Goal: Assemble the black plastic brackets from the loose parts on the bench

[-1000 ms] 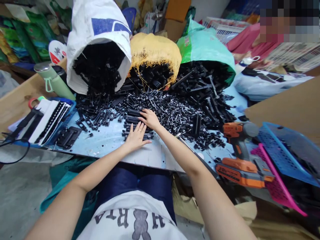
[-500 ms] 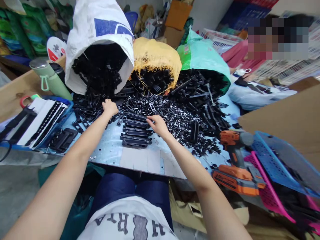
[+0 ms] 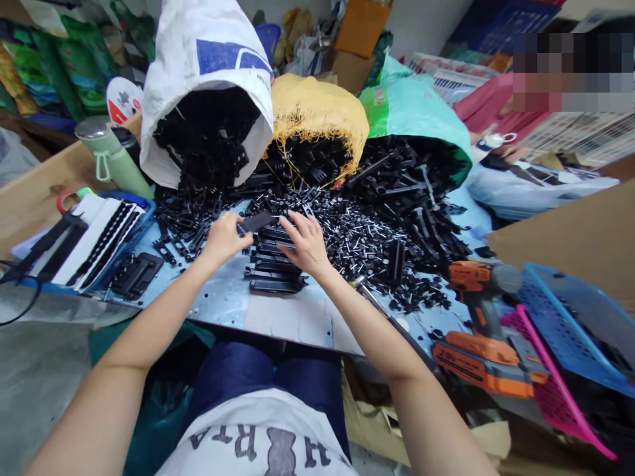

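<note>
My left hand (image 3: 225, 239) is closed on a flat black plastic part (image 3: 256, 221), held up over the far end of a row of long black plastic pieces (image 3: 278, 285). My right hand (image 3: 306, 246) is just right of that part, with fingers spread and thumb apart, above the row's right ends. A small bright tip shows between the part and my right fingertips; whether they touch it I cannot tell. Beyond and right of my hands spreads a heap of small black pieces and screws (image 3: 347, 228). Black clip-like parts (image 3: 181, 228) lie left of the row.
White (image 3: 166, 132), yellow (image 3: 317, 99) and green (image 3: 421, 112) sacks spill black parts at the back. An orange cordless drill (image 3: 483, 344) and blue basket (image 3: 575, 324) stand right. A metal rod (image 3: 374, 297) lies by my right forearm. A green bottle (image 3: 116, 165) stands left; another person sits far right.
My left hand has come from the parts by the white sack toward the row, bringing a black part. My right hand has lifted slightly off the row and its fingers have spread.
</note>
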A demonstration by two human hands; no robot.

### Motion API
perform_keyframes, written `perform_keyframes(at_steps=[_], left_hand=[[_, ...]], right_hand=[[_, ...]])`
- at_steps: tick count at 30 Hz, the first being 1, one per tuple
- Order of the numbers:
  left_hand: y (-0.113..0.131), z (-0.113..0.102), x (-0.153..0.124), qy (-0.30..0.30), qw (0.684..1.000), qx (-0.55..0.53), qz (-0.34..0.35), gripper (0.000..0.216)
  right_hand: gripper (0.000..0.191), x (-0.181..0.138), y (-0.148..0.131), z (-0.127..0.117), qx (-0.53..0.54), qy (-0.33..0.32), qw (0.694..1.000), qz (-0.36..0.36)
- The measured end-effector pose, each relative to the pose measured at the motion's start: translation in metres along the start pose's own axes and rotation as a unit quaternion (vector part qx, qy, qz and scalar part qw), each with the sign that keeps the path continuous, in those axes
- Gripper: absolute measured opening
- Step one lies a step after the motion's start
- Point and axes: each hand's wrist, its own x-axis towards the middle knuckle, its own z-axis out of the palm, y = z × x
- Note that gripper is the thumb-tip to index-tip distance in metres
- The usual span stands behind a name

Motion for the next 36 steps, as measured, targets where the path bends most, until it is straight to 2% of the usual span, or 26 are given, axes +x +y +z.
perform_keyframes(at_steps=[2, 3, 4, 5, 7, 8, 9, 11, 12, 13, 14, 17, 20, 22, 24, 26, 28, 30, 32, 33, 34, 35, 36], left_hand=[[0.016, -0.006, -0.013, -0.041, 0.985, -0.101, 0.132, 0.033], [0.018, -0.006, -0.013, -0.052, 0.976, -0.134, 0.163, 0.032], [0.016, -0.004, -0.008, -0.046, 0.976, -0.144, 0.155, 0.032], [0.01, -0.001, 0.001, -0.023, 0.986, -0.129, 0.108, 0.033], [-0.014, 0.009, 0.028, 0.062, 0.994, -0.019, -0.085, 0.034], [-0.028, 0.016, 0.042, 0.082, 0.98, 0.048, -0.177, 0.036], [-0.042, 0.022, 0.055, 0.066, 0.966, 0.094, -0.231, 0.039], [-0.062, 0.033, 0.071, 0.013, 0.954, 0.146, -0.263, 0.036], [-0.069, 0.037, 0.074, 0.005, 0.953, 0.16, -0.258, 0.034], [-0.072, 0.04, 0.074, 0.012, 0.954, 0.171, -0.245, 0.033], [-0.074, 0.042, 0.071, 0.033, 0.956, 0.178, -0.231, 0.033], [-0.074, 0.046, 0.059, 0.075, 0.959, 0.183, -0.203, 0.038], [-0.073, 0.051, 0.057, 0.028, 0.956, 0.191, -0.221, 0.042], [-0.072, 0.054, 0.063, -0.006, 0.95, 0.189, -0.25, 0.038], [-0.071, 0.053, 0.068, -0.003, 0.945, 0.176, -0.275, 0.034], [-0.068, 0.048, 0.068, 0.053, 0.951, 0.148, -0.265, 0.033], [-0.063, 0.037, 0.06, 0.145, 0.96, 0.092, -0.219, 0.034], [-0.05, 0.023, 0.043, 0.24, 0.957, 0.004, -0.16, 0.034], [-0.028, 0.01, 0.016, 0.286, 0.946, -0.105, -0.107, 0.034], [-0.013, 0.006, -0.002, 0.269, 0.946, -0.162, -0.079, 0.035], [0.004, 0.004, -0.021, 0.221, 0.949, -0.219, -0.042, 0.035], [0.021, 0.004, -0.041, 0.118, 0.96, -0.255, 0.019, 0.033], [0.038, 0.007, -0.06, -0.021, 0.954, -0.284, 0.091, 0.032]], right_hand=[[0.058, 0.005, -0.01, 0.0, -0.002, -0.067, 0.997, -0.047], [0.058, 0.007, -0.014, 0.0, 0.013, -0.105, 0.993, -0.046], [0.058, 0.007, -0.016, 0.002, 0.033, -0.133, 0.99, -0.022], [0.059, 0.006, -0.016, 0.004, 0.058, -0.148, 0.987, 0.026], [0.06, 0.004, -0.015, 0.007, 0.141, -0.145, 0.964, 0.174], [0.058, 0.002, -0.013, 0.007, 0.204, -0.137, 0.937, 0.248], [0.054, 0.001, -0.011, 0.006, 0.278, -0.128, 0.901, 0.308], [0.046, -0.005, -0.008, 0.001, 0.418, -0.114, 0.818, 0.378], [0.044, -0.009, -0.007, -0.003, 0.465, -0.107, 0.788, 0.388], [0.043, -0.014, -0.006, -0.008, 0.491, -0.103, 0.773, 0.389], [0.043, -0.021, -0.007, -0.013, 0.501, -0.107, 0.77, 0.38], [0.046, -0.051, -0.014, -0.029, 0.471, -0.149, 0.807, 0.323], [0.048, -0.083, -0.028, -0.041, 0.387, -0.206, 0.865, 0.244], [0.045, -0.101, -0.037, -0.047, 0.322, -0.241, 0.897, 0.183], [0.045, -0.117, -0.042, -0.05, 0.26, -0.258, 0.921, 0.133], [0.046, -0.132, -0.04, -0.051, 0.193, -0.259, 0.941, 0.1], [0.047, -0.147, -0.033, -0.051, 0.118, -0.252, 0.957, 0.085], [0.049, -0.16, -0.024, -0.049, 0.053, -0.248, 0.964, 0.081], [0.049, -0.17, -0.017, -0.046, 0.013, -0.245, 0.966, 0.076], [0.048, -0.173, -0.015, -0.045, 0.003, -0.241, 0.968, 0.075], [0.046, -0.175, -0.014, -0.043, -0.001, -0.236, 0.969, 0.078], [0.044, -0.175, -0.014, -0.042, -0.002, -0.227, 0.97, 0.088], [0.043, -0.175, -0.015, -0.041, -0.002, -0.216, 0.971, 0.104]])
